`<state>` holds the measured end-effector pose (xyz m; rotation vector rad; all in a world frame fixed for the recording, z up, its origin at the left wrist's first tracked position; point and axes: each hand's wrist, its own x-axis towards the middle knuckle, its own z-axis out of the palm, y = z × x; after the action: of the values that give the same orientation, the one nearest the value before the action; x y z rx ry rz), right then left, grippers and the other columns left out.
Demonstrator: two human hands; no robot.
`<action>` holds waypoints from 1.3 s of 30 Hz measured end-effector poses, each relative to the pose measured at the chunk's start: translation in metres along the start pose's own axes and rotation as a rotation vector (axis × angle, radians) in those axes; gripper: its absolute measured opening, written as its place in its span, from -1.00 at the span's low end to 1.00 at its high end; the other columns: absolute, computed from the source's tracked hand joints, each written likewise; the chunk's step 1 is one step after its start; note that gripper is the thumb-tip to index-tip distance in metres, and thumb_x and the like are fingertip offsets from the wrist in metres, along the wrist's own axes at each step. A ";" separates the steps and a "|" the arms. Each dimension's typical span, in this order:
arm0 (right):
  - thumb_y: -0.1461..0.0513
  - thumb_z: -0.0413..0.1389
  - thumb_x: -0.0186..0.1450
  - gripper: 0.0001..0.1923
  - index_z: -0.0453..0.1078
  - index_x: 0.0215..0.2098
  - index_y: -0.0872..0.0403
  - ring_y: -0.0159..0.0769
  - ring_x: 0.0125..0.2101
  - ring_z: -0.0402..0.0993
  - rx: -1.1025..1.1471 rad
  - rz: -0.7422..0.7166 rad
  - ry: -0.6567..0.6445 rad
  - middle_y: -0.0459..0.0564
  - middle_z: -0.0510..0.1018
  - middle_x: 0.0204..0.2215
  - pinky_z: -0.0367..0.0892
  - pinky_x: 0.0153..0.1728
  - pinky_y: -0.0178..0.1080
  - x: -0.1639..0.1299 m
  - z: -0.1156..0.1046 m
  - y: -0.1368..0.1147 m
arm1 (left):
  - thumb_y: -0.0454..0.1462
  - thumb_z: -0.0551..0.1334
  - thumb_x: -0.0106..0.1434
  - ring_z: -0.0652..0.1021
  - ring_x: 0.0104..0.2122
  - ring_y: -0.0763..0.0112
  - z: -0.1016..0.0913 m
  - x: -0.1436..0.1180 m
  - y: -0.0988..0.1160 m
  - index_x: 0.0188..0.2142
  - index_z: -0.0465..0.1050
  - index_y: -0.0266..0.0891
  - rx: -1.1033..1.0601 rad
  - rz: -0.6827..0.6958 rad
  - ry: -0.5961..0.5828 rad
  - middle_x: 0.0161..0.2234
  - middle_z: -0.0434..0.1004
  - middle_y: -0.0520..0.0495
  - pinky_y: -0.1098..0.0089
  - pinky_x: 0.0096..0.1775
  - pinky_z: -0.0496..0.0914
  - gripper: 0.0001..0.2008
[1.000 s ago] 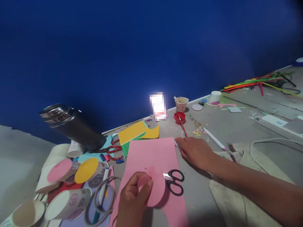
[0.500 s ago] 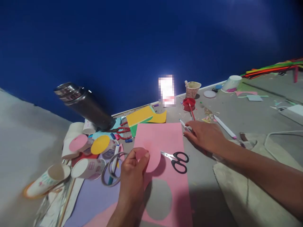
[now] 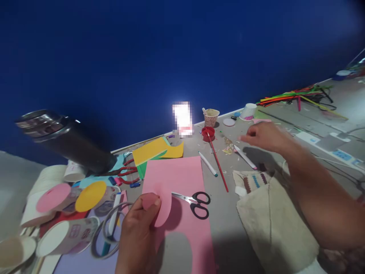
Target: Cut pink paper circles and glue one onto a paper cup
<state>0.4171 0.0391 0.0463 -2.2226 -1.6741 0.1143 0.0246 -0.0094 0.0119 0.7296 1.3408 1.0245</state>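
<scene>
Right hand (image 3: 266, 136) has lifted toward red cup (image 3: 208, 134) holding a brush (image 3: 218, 161).

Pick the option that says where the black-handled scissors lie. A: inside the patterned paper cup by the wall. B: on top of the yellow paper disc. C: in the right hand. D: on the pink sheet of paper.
D: the black-handled scissors lie flat on the pink sheet, beside the pink cut-out pinched in the left hand; the right hand is elsewhere, raised over the table.
</scene>
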 end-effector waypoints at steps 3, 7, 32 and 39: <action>-0.02 0.35 0.05 -0.55 0.36 -0.77 0.04 -0.27 -0.67 0.34 -0.148 0.082 -0.339 -0.02 0.44 -0.75 0.07 -0.52 -0.22 0.004 0.005 0.010 | -0.12 0.48 0.05 0.48 -0.56 0.43 0.002 0.001 -0.002 -0.35 0.46 -0.23 -0.034 -0.031 -0.010 -0.49 0.50 0.04 0.47 -0.54 0.36 -0.69; 0.03 0.32 0.07 -0.65 0.42 -0.69 0.05 -0.25 -0.60 0.42 -0.230 0.079 -0.504 -0.02 0.50 -0.69 0.08 -0.50 -0.25 0.007 0.017 0.007 | -0.19 0.49 0.02 0.51 -0.52 0.43 0.003 -0.001 0.000 -0.31 0.47 -0.21 -0.083 -0.015 -0.012 -0.46 0.52 0.05 0.47 -0.47 0.41 -0.70; 0.08 0.01 0.44 -0.57 0.28 -0.58 0.01 -0.37 -0.64 0.26 0.602 -0.721 -0.163 -0.18 0.35 -0.69 0.18 -0.55 -0.30 -0.061 0.098 -0.121 | -0.35 0.23 0.10 0.54 -0.24 0.27 0.016 -0.009 -0.019 -0.35 0.53 -0.26 0.510 0.164 -0.412 -0.31 0.61 -0.04 0.37 -0.19 0.35 -0.88; 0.06 0.08 0.37 -0.62 0.45 0.02 0.13 0.12 -0.06 0.49 0.036 -0.670 0.022 0.27 0.61 -0.07 0.35 -0.07 0.02 -0.042 0.105 -0.134 | -0.36 0.20 0.08 0.51 -0.29 0.29 0.015 -0.010 -0.022 -0.39 0.50 -0.26 0.530 0.195 -0.409 -0.35 0.57 -0.03 0.38 -0.26 0.33 -0.90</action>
<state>0.2533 0.0553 -0.0139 -1.5214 -2.2745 -0.0509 0.0441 -0.0252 -0.0020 1.4089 1.1979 0.6138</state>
